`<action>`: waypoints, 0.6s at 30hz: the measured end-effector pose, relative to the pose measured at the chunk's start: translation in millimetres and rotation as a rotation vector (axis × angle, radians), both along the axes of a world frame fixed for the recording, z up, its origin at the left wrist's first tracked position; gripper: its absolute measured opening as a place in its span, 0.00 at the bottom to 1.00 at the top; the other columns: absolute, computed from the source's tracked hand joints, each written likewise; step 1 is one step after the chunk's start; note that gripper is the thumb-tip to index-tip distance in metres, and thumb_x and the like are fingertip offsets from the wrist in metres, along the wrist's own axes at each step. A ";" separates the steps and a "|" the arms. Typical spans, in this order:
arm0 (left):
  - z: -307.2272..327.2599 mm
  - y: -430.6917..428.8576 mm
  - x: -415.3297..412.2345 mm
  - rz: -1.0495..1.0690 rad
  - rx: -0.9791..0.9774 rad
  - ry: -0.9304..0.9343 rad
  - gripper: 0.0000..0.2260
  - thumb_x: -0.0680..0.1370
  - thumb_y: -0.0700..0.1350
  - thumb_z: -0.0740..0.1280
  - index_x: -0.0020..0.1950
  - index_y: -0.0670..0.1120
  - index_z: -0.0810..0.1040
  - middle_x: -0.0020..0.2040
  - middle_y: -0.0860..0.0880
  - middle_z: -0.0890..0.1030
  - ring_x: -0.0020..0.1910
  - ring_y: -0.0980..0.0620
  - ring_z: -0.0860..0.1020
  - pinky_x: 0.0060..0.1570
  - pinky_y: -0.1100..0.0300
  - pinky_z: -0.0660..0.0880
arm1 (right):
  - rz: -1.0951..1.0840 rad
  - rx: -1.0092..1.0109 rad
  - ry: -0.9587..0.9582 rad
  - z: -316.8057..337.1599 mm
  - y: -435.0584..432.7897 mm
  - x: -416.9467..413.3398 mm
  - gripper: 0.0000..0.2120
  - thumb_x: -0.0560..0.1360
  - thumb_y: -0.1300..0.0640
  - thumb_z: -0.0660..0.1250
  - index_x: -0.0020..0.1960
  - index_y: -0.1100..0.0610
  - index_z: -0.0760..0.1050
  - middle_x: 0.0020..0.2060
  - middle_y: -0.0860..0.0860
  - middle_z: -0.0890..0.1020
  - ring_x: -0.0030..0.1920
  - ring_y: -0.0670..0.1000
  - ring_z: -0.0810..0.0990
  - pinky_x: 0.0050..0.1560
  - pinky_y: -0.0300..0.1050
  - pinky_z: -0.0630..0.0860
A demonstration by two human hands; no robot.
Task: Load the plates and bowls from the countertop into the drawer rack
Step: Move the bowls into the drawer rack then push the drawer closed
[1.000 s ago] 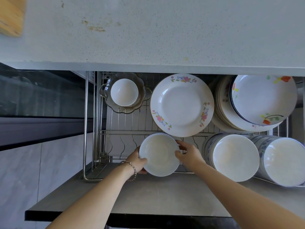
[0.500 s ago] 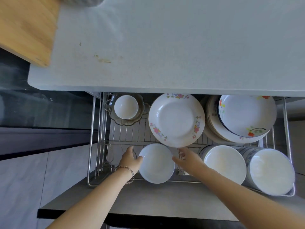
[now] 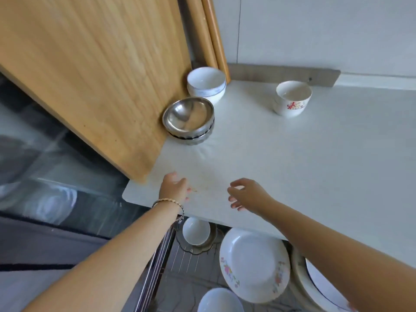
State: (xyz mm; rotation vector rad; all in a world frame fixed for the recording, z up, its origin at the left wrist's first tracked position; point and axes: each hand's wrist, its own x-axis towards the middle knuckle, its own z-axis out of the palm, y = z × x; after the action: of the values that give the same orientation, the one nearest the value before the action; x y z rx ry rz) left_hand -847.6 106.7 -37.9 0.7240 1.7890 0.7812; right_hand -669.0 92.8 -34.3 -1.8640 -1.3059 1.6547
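Two hands are over the near edge of the bench (image 3: 315, 165), and I see nothing in either: the left hand (image 3: 174, 188), with a bracelet (image 3: 168, 201) at its wrist, is loosely curled with its fingertips turned away from me and hard to make out, and the right hand (image 3: 246, 194) is spread with fingers bent, apart from the left. Much of the drawer rack (image 3: 155, 266) is hidden: the bench edge covers its back, the left forearm crosses its side rail, and the right forearm lies over the stack of plates (image 3: 315, 293) at the right, which the frame's edge also cuts. What I can see in the rack is a small white bowl (image 3: 195, 230) sitting in a glass dish (image 3: 215, 240), a flowered plate (image 3: 254, 264) beside it, and the white bowl (image 3: 219, 300) at the bottom, cut off by the frame. On the bench, well beyond the hands, stand stacked steel bowls (image 3: 188, 113) at the edge of the wooden board (image 3: 90, 75), a blue-lined bowl (image 3: 206, 84) just behind them, and a red-patterned bowl (image 3: 292, 97) apart to the right. The dark surface (image 3: 45, 176) at the left is smeared with blur. Half a second ago both hands were down at the white bowl in the rack, one on each side; now they have let it go and risen to the bench, and the view has tilted up so the far bowls show.
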 end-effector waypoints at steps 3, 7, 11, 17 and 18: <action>11.6 38.0 -13.5 0.146 -0.033 -0.238 0.24 0.79 0.43 0.59 0.74 0.45 0.58 0.59 0.44 0.69 0.47 0.44 0.77 0.39 0.54 0.76 | -0.158 -0.038 0.126 22.8 51.8 -32.5 0.25 0.78 0.53 0.61 0.72 0.57 0.59 0.47 0.58 0.76 0.33 0.53 0.77 0.36 0.42 0.75; 12.9 83.6 -29.9 0.091 -0.014 -0.303 0.26 0.79 0.47 0.58 0.76 0.51 0.54 0.71 0.48 0.66 0.58 0.44 0.77 0.50 0.51 0.76 | -0.250 -0.062 0.077 28.8 121.4 -65.6 0.32 0.78 0.41 0.53 0.76 0.52 0.48 0.64 0.59 0.71 0.45 0.59 0.80 0.42 0.50 0.80; 5.4 115.9 -39.3 0.039 -0.023 -0.350 0.25 0.79 0.50 0.59 0.75 0.53 0.55 0.73 0.50 0.64 0.53 0.45 0.77 0.49 0.51 0.76 | -0.305 -0.049 0.078 21.3 167.7 -79.9 0.31 0.79 0.44 0.52 0.77 0.49 0.42 0.69 0.56 0.66 0.53 0.63 0.80 0.48 0.52 0.81; 3.0 128.2 -45.0 -0.006 -0.017 -0.357 0.20 0.78 0.49 0.61 0.69 0.51 0.63 0.71 0.47 0.67 0.44 0.46 0.81 0.41 0.54 0.79 | -0.336 0.026 0.155 7.2 166.1 -79.4 0.14 0.76 0.61 0.56 0.61 0.53 0.64 0.50 0.56 0.76 0.43 0.58 0.80 0.51 0.54 0.82; 3.9 124.8 -44.1 -0.022 -0.014 -0.347 0.18 0.78 0.48 0.61 0.67 0.51 0.64 0.70 0.46 0.68 0.41 0.46 0.81 0.40 0.54 0.80 | -0.355 0.036 0.153 6.2 158.1 -77.1 0.16 0.76 0.62 0.56 0.63 0.53 0.64 0.49 0.55 0.76 0.43 0.57 0.81 0.51 0.53 0.82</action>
State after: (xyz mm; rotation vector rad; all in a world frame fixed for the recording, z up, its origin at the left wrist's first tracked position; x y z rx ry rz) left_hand -891.8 231.5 -34.0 0.5591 1.4691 0.8244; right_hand -746.1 250.9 -28.1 -1.7836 -0.8772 1.5385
